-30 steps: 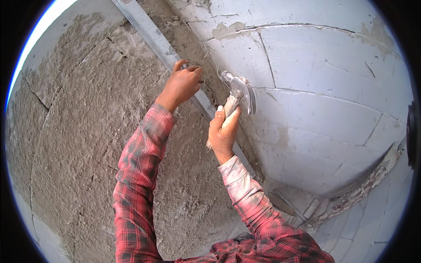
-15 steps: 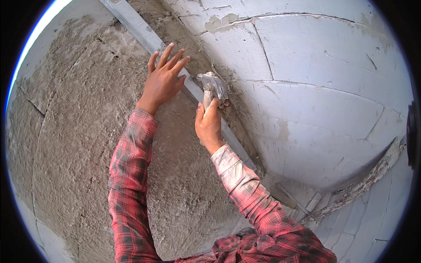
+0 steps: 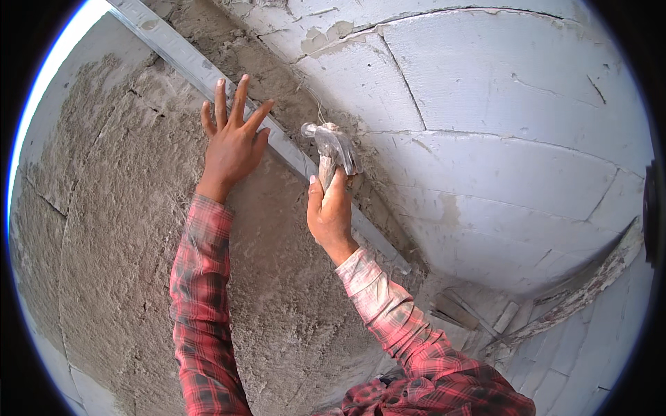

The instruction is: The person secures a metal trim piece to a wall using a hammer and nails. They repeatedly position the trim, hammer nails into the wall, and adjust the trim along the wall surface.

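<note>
A long grey metal straightedge bar [image 3: 173,47] runs slantwise from the upper left down to the right, lying against the rough mortar-covered wall [image 3: 139,229]. My left hand [image 3: 234,149] has its fingers spread, with the fingertips over the bar. A claw hammer [image 3: 334,147], its head smeared with mortar, is gripped by the handle in my right hand [image 3: 331,211]. That hand is just in front of the bar's lower half, with the hammer head near the wall's corner. Most of the handle is hidden by my palm.
To the right rises a wall of pale grey blocks [image 3: 485,83] with cracked joints. A rough, mortar-crusted plank [image 3: 590,284] leans at the lower right. Several loose pieces of wood [image 3: 461,308] lie at the corner below the bar.
My left hand has moved left and its fingers are spread wider. The hammer stays in my right hand, its head tilted slightly differently. The view has shifted a little, revealing the bar's lower end.
</note>
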### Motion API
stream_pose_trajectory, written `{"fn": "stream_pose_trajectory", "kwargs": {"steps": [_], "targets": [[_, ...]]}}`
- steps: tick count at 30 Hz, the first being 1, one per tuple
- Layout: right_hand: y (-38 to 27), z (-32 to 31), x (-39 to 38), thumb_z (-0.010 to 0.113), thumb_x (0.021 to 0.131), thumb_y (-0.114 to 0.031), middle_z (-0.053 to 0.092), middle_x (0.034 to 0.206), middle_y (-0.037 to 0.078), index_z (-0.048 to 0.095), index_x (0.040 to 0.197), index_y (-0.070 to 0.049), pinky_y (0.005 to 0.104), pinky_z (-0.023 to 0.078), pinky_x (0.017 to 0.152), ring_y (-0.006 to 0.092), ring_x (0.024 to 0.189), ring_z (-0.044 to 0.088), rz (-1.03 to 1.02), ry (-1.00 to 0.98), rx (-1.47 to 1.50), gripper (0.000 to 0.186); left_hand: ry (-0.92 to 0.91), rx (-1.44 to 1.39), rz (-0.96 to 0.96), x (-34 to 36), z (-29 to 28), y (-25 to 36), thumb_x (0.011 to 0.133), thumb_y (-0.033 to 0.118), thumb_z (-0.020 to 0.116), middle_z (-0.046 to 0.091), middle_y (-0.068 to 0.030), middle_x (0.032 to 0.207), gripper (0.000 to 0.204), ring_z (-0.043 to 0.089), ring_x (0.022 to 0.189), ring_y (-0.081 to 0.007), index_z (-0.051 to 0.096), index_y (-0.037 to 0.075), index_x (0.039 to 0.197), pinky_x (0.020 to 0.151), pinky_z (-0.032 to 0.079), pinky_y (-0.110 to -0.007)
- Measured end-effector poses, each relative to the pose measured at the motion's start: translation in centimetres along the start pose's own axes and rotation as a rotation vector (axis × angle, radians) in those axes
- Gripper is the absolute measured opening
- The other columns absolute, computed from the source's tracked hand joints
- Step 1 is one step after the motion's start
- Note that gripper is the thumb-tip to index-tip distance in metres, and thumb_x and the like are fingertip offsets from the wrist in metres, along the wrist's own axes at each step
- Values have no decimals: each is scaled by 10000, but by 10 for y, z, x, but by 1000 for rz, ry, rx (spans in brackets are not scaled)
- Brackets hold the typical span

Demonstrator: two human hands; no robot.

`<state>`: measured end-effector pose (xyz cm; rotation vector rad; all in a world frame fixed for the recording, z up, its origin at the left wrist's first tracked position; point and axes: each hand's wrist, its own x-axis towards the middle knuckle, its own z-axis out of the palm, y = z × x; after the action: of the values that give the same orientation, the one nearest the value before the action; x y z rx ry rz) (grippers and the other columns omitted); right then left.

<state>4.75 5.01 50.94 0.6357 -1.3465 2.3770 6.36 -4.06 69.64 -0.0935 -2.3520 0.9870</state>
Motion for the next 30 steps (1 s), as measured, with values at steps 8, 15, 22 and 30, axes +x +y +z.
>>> {"fn": "stream_pose_trajectory", "kwargs": {"steps": [8,15,22,30], "targets": [[7,3,7,509,990,-133,603,739,291,367,1177,99,486,475,503,469,692,649,18,-88,-114,330,5,9,16,1,1,1,884,178,623,164,-51,1640,451,-31,1514,-365,609,252,1329,1175,-12,-575],[9,-3,7,514,987,-128,597,739,299,367,1115,53,487,473,513,480,699,640,-208,51,-24,266,42,18,29,2,1,2,881,172,614,208,-58,1629,448,-13,1512,-370,620,250,1322,1175,-5,-574],[7,-2,11,522,987,-141,582,703,283,353,1127,67,501,471,522,492,706,629,187,-150,-30,303,23,35,31,3,0,1,885,180,614,211,-51,1628,455,4,1511,-371,612,251,1335,1176,2,-571],[3,1,8,521,986,-130,597,723,291,366,1149,66,504,491,528,475,698,643,87,-98,-76,298,40,11,36,1,2,1,878,159,624,219,-30,1627,477,0,1512,-361,604,253,1346,1181,-5,-572]]}}
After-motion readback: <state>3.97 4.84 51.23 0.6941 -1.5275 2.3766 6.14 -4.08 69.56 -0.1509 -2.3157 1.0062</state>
